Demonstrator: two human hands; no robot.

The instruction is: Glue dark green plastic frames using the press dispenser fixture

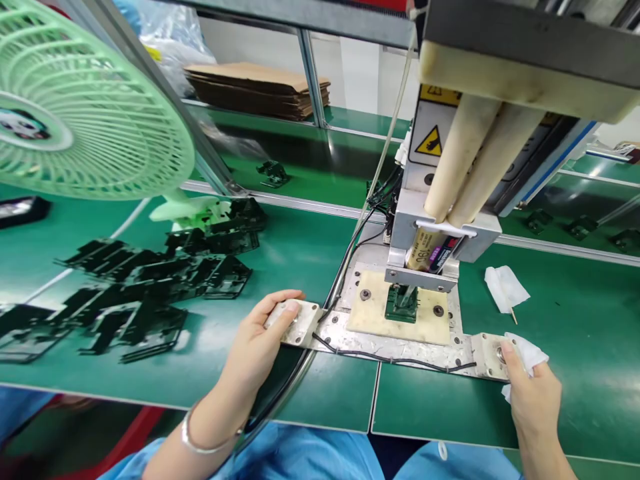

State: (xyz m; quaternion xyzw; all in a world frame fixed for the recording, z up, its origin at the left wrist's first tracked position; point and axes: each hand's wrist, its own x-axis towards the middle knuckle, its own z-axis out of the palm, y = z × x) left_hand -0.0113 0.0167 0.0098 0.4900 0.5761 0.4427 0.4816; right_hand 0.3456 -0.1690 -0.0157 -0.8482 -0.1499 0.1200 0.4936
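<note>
My left hand [260, 337] lies flat, fingers stretched, on the left button plate [300, 320] of a small press. My right hand [530, 393] holds a white tissue [527, 353] while its thumb presses the right button plate [493, 357]. Between the plates, a cream fixture block [370, 313] carries a dark green part [401, 303] under the press head [440, 247]. A black cable [395, 360] runs along the metal base from one plate to the other.
A pile of several black plastic frames [145, 287] lies left on the green bench. A pale green fan [85, 100] stands at upper left. A crumpled tissue with a stick [505, 287] lies right of the press. Cardboard sheets [260, 87] and more black parts [274, 173] sit behind.
</note>
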